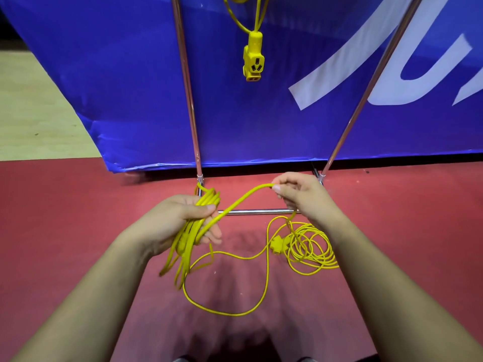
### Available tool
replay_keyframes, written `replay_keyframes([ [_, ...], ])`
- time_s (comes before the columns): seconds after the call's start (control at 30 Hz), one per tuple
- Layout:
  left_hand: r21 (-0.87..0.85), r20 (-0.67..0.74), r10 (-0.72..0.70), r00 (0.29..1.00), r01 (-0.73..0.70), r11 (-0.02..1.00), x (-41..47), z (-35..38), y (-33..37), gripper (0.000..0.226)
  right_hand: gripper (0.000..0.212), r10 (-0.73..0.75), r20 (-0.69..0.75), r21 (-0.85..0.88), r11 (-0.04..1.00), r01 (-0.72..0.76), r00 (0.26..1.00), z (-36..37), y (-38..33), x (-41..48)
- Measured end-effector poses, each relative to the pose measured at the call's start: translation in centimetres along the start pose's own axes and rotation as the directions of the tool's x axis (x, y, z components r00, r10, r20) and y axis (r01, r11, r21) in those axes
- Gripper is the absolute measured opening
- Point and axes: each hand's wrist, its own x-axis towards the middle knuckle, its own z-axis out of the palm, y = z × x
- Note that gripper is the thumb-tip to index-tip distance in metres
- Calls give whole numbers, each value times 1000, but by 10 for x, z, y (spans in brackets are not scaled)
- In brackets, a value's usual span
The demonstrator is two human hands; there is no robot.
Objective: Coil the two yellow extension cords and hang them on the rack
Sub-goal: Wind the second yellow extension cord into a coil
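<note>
My left hand [180,220] grips a bundle of several yellow cord loops [193,231] that hang down below it. One strand runs from that bundle up to my right hand [300,197], which pinches it between thumb and fingers. The rest of this yellow extension cord [311,249] lies in a loose pile on the red floor at the right, with its plug block [277,245] beside the pile. A second yellow cord hangs from above between the rack's poles, its socket block [253,58] dangling at top centre.
The metal rack has two slanted chrome poles [188,95] and a low crossbar [256,211] just beyond my hands. A blue banner [117,74] stands behind it. The red floor [78,218] spreads around; pale flooring shows at far left.
</note>
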Motion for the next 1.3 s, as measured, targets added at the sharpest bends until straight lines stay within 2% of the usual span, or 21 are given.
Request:
replay_keyframes([
  [0.07, -35, 26, -43, 999, 44, 998, -2, 4, 0, 20, 9, -74, 34, -146, 986, 78, 997, 2, -17, -4],
  [0.17, -105, 47, -46, 998, 51, 993, -3, 11, 0, 20, 8, -134, 193, -358, 913, 197, 972, 20, -47, -13],
  [0.3, -116, 65, -17, 998, 24, 993, -1, 18, -2, 20, 9, -170, 338, -468, 823, 322, 926, 50, -65, -20],
  [0.33, -112, 62, -4, 998, 11, 994, -1, 17, -3, 19, 9, -186, 333, -452, 829, 329, 925, 54, -64, -21],
  [0.37, -126, 53, 15, 998, -8, 992, 0, 15, -3, 18, 8, -176, 312, -381, 877, 293, 934, 54, -63, -20],
  [0.43, -202, 40, 62, 997, -52, 978, 2, 11, -2, 15, 8, -72, 313, -143, 982, 122, 947, 48, -54, -19],
  [0.47, -244, 29, 85, 996, -76, 967, 3, 10, -2, 14, 10, -12, 360, -64, 997, 38, 933, 44, -46, -18],
  [0.53, -309, -18, 115, 993, -115, 944, 4, 9, -2, 13, 13, 62, 464, -72, 997, -32, 884, 36, -26, -16],
  [0.6, -313, -47, 112, 993, -121, 942, 5, 9, -3, 13, 8, 90, 478, -55, 996, -73, 874, 32, -6, -16],
  [0.67, -254, -61, 85, 995, -98, 962, 5, 7, -3, 16, 6, 107, 383, 49, 990, -135, 918, 29, 3, -15],
  [0.73, -159, -75, 38, 996, -50, 986, 3, 4, -2, 17, 7, 75, 220, 124, 987, -104, 973, 25, 3, -12],
  [0.8, -82, -67, -14, 998, 9, 997, 1, 3, -1, 16, 9, 27, 115, 170, 984, -47, 993, 21, -3, -11],
  [0.87, -62, -54, -57, 997, 54, 997, -1, 4, -2, 15, 10, -17, 102, 113, 994, 5, 995, 19, -13, -11],
  [1.0, -140, -10, -83, 996, 81, 987, -3, 14, -3, 18, 14, -114, 234, -182, 971, 158, 966, 34, -39, -19],
  [1.13, -137, 15, -29, 999, 31, 990, 0, 17, -5, 21, 16, -136, 306, -228, 951, 211, 942, 60, -49, -26],
  [1.2, -136, 3, 14, 1000, -13, 991, 2, 14, -4, 19, 23, -87, 357, -203, 965, 168, 930, 57, -42, -24],
  [1.3, -197, -36, 54, 998, -60, 979, 1, 8, -1, 14, 31, 95, 482, -359, 928, 97, 871, 38, -16, -19],
])
